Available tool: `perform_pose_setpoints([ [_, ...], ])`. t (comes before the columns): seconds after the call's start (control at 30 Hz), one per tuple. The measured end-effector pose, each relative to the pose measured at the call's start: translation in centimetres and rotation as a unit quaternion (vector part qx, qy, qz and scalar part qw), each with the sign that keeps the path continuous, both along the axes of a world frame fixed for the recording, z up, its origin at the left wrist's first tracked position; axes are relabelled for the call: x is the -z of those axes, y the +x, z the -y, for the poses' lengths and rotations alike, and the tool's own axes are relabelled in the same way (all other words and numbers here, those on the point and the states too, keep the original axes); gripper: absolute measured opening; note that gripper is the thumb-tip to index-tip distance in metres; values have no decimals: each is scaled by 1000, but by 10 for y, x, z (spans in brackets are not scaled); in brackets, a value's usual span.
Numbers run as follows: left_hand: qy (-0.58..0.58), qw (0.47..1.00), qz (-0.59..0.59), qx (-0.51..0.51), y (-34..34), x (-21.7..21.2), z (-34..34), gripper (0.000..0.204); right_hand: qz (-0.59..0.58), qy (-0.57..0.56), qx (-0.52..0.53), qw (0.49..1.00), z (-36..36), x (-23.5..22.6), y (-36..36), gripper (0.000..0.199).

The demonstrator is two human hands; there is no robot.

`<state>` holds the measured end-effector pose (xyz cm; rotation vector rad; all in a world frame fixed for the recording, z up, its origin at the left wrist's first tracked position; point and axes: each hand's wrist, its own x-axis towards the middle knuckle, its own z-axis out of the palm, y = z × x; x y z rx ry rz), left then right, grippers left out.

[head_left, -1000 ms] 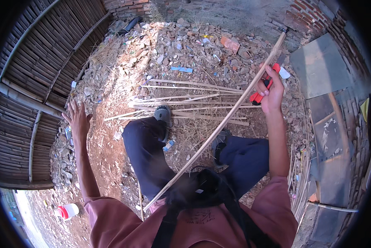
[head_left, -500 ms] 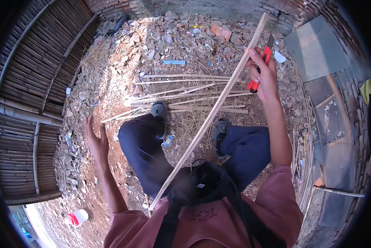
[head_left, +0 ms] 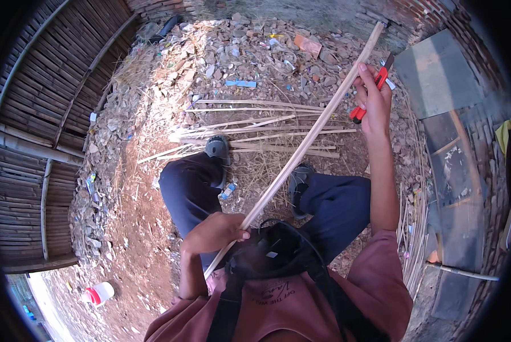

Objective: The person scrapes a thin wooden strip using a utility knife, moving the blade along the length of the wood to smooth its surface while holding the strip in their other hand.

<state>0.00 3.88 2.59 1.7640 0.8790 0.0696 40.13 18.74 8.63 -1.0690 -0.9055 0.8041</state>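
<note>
A long pale bamboo strip (head_left: 301, 151) runs slantwise across me, from my lap up to the far right. My left hand (head_left: 215, 232) is closed around its lower part, just above my thigh. Near the upper end, my right hand (head_left: 374, 102) pinches the same strip between thumb and fingers. That hand also grips a red box cutter (head_left: 382, 78), whose dark blade points up and away. Where the right fingers wrap the cutter's handle, its middle is hidden. Several more bamboo strips (head_left: 267, 137) lie on the ground beyond my feet.
Stones and broken brick (head_left: 255, 57) cover the far ground. A bamboo-slat wall (head_left: 24, 211) stands at left. Grey panels (head_left: 438, 71) lean at right, beside a bundle of thin strips (head_left: 418, 239). A red-and-white container (head_left: 100, 293) lies at lower left.
My left hand has come in from the left, where it was open and free, and taken hold of the bamboo strip's lower part. My right hand has shifted slightly right with the strip and cutter.
</note>
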Motion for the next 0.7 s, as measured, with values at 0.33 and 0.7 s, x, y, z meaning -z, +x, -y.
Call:
perform_pose_setpoints([
  [0.33, -129, 932, 231, -250, 26, -13, -16, 20, 228, 74, 6, 971, 4, 12, -19, 37],
  [0.7, -49, 904, 246, -347, 50, -18, -35, 33, 429, 125, -170, 878, 59, 23, -104, 37],
])
